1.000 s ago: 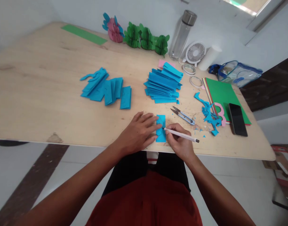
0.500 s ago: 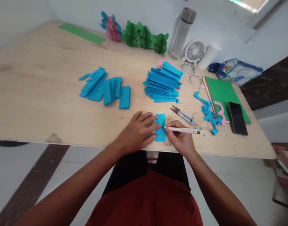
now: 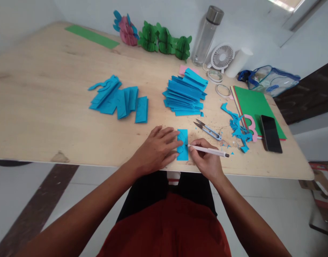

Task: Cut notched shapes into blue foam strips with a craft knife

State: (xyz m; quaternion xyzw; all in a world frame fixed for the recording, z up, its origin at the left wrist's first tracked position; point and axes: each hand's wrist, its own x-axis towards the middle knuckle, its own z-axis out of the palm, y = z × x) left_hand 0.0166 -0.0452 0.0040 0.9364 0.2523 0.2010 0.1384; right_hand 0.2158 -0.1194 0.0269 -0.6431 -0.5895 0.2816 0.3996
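A small blue paper rectangle (image 3: pixel 183 153) with curved lines drawn on it lies near the table's front edge. My left hand (image 3: pixel 158 149) rests flat with fingers spread, its fingertips on the paper's left side. In my right hand (image 3: pixel 205 157) is a white pen (image 3: pixel 210 150), its tip at the paper's right side. Thread snips (image 3: pixel 207 130) lie just above the pen. Behind them is a stack of folded blue strips (image 3: pixel 185 94). More folded blue pieces (image 3: pixel 109 101) lie to the left, some with drawn lines.
Blue scraps (image 3: pixel 237 126), a phone (image 3: pixel 271 134) and green sheets (image 3: pixel 256 103) lie at the right. Along the wall stand a bottle (image 3: pixel 205 43), a small fan (image 3: pixel 222 57) and green paper shapes (image 3: pixel 165 40). Two tape rolls (image 3: pixel 223 90) sit before the fan.
The pen's back end has tilted slightly toward the table's front edge, still in my right hand. My left hand keeps its place on the paper.
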